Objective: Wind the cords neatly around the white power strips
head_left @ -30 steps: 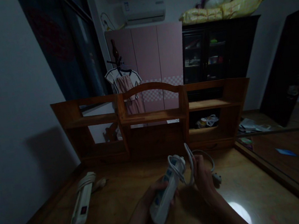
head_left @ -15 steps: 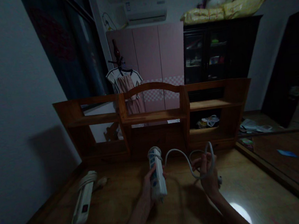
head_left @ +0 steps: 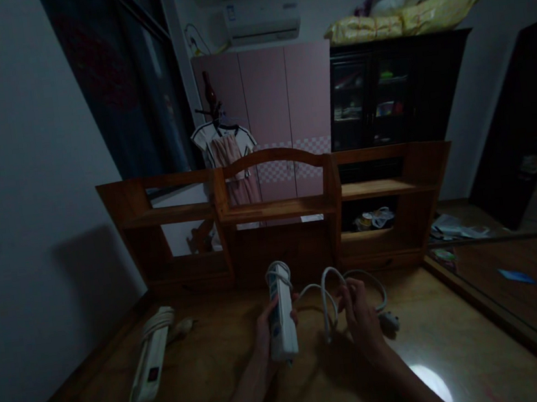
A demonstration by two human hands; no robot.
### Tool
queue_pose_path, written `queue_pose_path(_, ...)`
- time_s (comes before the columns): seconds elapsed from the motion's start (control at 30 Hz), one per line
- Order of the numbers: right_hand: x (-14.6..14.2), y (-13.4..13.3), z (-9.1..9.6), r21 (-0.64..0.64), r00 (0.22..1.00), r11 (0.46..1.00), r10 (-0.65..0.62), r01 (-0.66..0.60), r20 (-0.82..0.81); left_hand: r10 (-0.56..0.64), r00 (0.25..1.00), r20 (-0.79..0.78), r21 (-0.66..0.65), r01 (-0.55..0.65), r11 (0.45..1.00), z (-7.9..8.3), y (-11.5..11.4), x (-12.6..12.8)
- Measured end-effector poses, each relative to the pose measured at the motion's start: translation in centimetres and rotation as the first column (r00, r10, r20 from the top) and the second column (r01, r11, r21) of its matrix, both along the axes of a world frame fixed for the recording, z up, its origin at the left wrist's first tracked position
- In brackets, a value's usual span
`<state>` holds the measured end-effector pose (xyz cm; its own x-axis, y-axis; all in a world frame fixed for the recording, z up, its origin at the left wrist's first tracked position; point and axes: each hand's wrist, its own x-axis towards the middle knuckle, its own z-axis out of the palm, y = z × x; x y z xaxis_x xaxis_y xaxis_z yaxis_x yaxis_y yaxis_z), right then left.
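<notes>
My left hand (head_left: 264,333) is wrapped round a white power strip (head_left: 287,319) with blue-grey sockets, held tilted above the wooden desk (head_left: 212,377). A turn of its grey-white cord circles the far end of the strip. From there the cord (head_left: 326,279) runs in loose loops to the right. My right hand (head_left: 361,313) is closed, fingers pinched on the cord near those loops. Beside that hand hangs or lies the plug (head_left: 390,323); which one I cannot tell. A second power strip (head_left: 148,366), cream with a dark red switch, lies at the left with its cord wound round it.
A wooden shelf unit (head_left: 279,209) stands along the desk's back edge. The wall (head_left: 29,211) borders the left side. A raised wooden edge (head_left: 488,317) runs down the right. The second strip's plug (head_left: 183,327) lies beside it.
My right hand has shifted slightly left, and the cord loop that stood round it has dropped and swung left. The plug now shows more fully. My left hand holds the strip nearly still.
</notes>
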<state>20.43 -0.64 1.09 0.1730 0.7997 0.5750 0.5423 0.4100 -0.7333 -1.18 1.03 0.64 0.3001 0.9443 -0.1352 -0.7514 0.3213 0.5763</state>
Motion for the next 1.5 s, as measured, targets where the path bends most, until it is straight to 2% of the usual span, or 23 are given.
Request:
queue_pose_path(0.17, 0.2, -0.1, -0.1, 0.062, 0.977, 0.998, -0.025, 0.012, 0.213, -0.027, 1.0, -0.003, 0.003, 0.027, 1.0, 0.5, -0.2, -0.2)
queue_pose_path(0.27, 0.8, 0.2, -0.5, 0.142, 0.937, 0.99, -0.039, -0.011, 0.346, -0.004, 1.0, -0.015, -0.021, 0.003, 1.0, 0.7, -0.2, -0.3)
queue_pose_path(0.33, 1.4, 0.6, -0.8, 0.19, 0.882, 0.982, -0.095, 0.006, 0.461, 0.024, 0.999, -0.023, -0.024, -0.025, 0.999, 0.7, -0.1, -0.3)
queue_pose_path(0.43, 2.2, 1.3, -1.2, 0.22, 0.77, 0.967, -0.236, 0.127, 0.593, 0.054, 0.998, -0.035, -0.007, -0.054, 0.999, 0.6, -0.2, -0.3)
queue_pose_path(0.57, 2.9, 1.9, -1.2, 0.192, 0.668, 0.94, -0.337, 0.283, 0.663, 0.038, 0.999, -0.021, 0.011, -0.038, 0.999, 0.5, -0.3, -0.2)
queue_pose_path(0.63, 3.0, 1.9, -1.1, 0.194, 0.646, 0.936, -0.344, 0.293, 0.682, 0.029, 0.999, -0.023, 0.011, -0.029, 1.0, 0.4, -0.4, -0.2)
queue_pose_path(0.7, 2.7, 1.8, -0.8, 0.216, 0.655, 0.939, -0.342, 0.268, 0.674, 0.019, 0.999, -0.043, 0.012, -0.019, 1.0, 0.4, -0.6, -0.1)
queue_pose_path(0.8, 1.8, 1.3, -0.3, 0.242, 0.748, 0.96, -0.265, 0.143, 0.609, -0.075, 0.994, -0.081, 0.061, 0.08, 0.995, 0.4, -0.9, 0.0)
queue_pose_path(0.9, 0.3, 0.4, 0.2, 0.2, 0.834, 0.977, -0.048, -0.075, 0.549, -0.196, 0.972, -0.132, 0.11, 0.211, 0.971, 0.5, -1.3, 0.2)
queue_pose_path(0.97, -0.5, -0.2, 0.3, 0.135, 0.841, 0.971, 0.095, -0.196, 0.533, -0.25, 0.953, -0.172, 0.122, 0.273, 0.954, 0.4, -1.5, 0.3)
queue_pose_path(1.03, -1.0, -0.8, 0.1, 0.097, 0.828, 0.958, 0.178, -0.269, 0.531, -0.316, 0.926, -0.206, 0.141, 0.348, 0.927, 0.4, -1.8, 0.3)
queue_pose_path(1.2, -0.7, -1.3, -0.8, 0.04, 0.814, 0.942, 0.266, -0.334, 0.517, -0.448, 0.855, -0.261, 0.184, 0.5, 0.847, 0.2, -2.2, 0.0)
queue_pose_path(1.37, -1.0, -2.0, 0.0, -0.14, 0.82, 0.903, 0.428, -0.407, 0.381, -0.46, 0.838, -0.294, 0.229, 0.529, 0.817, -0.2, -2.2, 0.3)
queue_pose_path(1.5, -0.9, -2.0, 0.4, -0.121, 0.805, 0.896, 0.437, -0.427, 0.402, -0.464, 0.848, -0.254, 0.248, 0.521, 0.817, -0.4, -2.0, 0.4)
